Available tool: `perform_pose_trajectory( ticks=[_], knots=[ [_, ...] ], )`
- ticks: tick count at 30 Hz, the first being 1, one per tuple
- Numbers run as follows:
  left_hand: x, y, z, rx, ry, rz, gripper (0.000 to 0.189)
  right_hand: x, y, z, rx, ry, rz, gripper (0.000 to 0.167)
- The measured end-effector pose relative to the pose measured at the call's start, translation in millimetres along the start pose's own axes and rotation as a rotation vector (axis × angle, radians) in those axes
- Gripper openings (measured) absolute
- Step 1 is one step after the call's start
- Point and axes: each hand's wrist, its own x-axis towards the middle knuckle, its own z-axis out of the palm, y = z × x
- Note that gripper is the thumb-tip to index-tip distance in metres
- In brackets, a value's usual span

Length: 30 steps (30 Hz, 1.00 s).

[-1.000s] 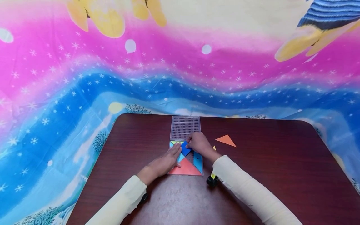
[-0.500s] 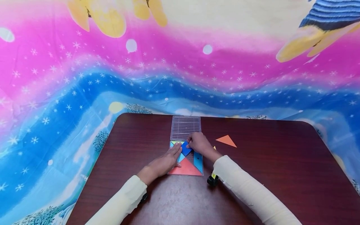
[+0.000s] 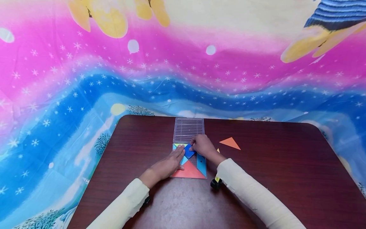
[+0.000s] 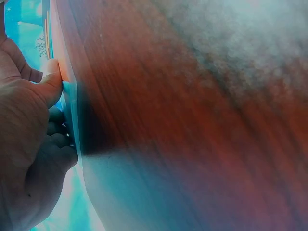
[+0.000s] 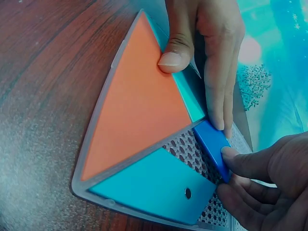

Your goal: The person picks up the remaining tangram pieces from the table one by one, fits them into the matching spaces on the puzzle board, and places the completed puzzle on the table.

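My right hand [image 3: 203,147] pinches a dark blue square tangram piece [image 5: 211,144] between thumb and fingers, over the holed floor of a clear tangram case [image 3: 186,178]. My left hand [image 3: 168,163] lies over the case's left side. Its fingers are straight, with the tips beside the blue square; the thumb touches a large salmon-orange triangle [image 3: 190,171]. A light blue triangle [image 5: 192,98] sits partly under that hand. On the case's right side lies a blue parallelogram [image 5: 154,185] with a small hole. A yellow-green piece [image 3: 179,145] shows at the far left corner.
The case's perforated lid half [image 3: 188,130] lies flat beyond it. Right of the case, an orange triangle [image 3: 230,143] rests on the brown table [image 3: 271,165]. A small yellow piece [image 3: 218,150] is mostly hidden by the right wrist. A patterned cloth [image 3: 183,70] hangs behind.
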Motion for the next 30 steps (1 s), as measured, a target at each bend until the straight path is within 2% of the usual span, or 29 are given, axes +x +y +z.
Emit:
perform_pose_trajectory(
  ticks=[6, 12, 30],
  knots=[
    [-0.5, -0.5, 0.7, 0.023, 0.003, 0.011, 0.071, -2.1, 1.2, 2.2, -0.001, 0.059, -0.046, 0.010],
    [-1.6, -0.7, 0.0, 0.002, -0.002, 0.007, 0.072, -4.5, 0.8, 3.5, 0.001, 0.091, -0.086, 0.011],
    [-1.1, -0.8, 0.4, -0.030, 0.000, -0.007, 0.073, -3.8, -0.1, 5.3, -0.020, 0.104, -0.086, 0.010]
  ],
)
